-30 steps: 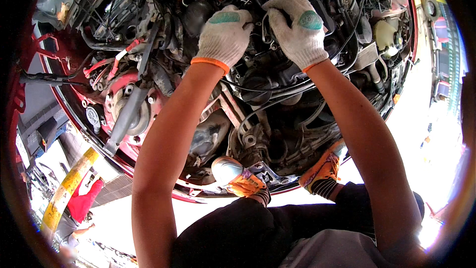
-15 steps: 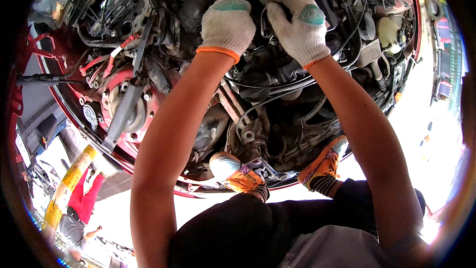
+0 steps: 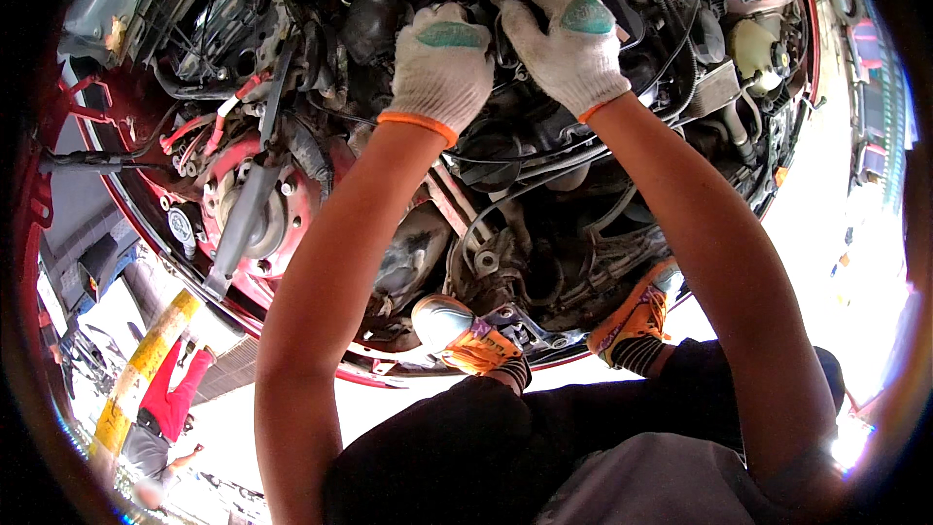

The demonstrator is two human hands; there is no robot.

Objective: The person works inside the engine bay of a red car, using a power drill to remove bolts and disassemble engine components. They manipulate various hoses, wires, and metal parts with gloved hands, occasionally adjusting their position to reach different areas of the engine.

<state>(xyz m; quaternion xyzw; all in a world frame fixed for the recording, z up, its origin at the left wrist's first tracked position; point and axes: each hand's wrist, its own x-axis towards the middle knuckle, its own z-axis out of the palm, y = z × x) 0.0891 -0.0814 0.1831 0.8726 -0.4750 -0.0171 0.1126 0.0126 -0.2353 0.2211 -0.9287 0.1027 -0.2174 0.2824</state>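
Both my hands are in white knit gloves with orange cuffs and green patches, deep in the engine bay of a red car. My left hand (image 3: 442, 68) is closed like a fist beside a dark rounded part (image 3: 372, 25); its fingertips are hidden behind the glove's back. Close to its right, my right hand (image 3: 564, 44) is curled, thumb bent in toward the fingers. Whatever either hand grips is out of sight. Below the wrists run thin black hoses (image 3: 544, 154) across the engine.
Left are a red strut tower (image 3: 219, 190), a long grey bar (image 3: 255, 199) and red cables (image 3: 225, 112). Right are a yellowish reservoir (image 3: 756, 56) and a silvery box (image 3: 717, 87). My orange shoes (image 3: 476, 345) stand at the front edge. Another person (image 3: 165, 408) is at far left, beside a yellow post (image 3: 136, 374).
Both gloved hands have shifted slightly left in the view, the left one also a little lower. They stay close together and curled over the same area of the engine.
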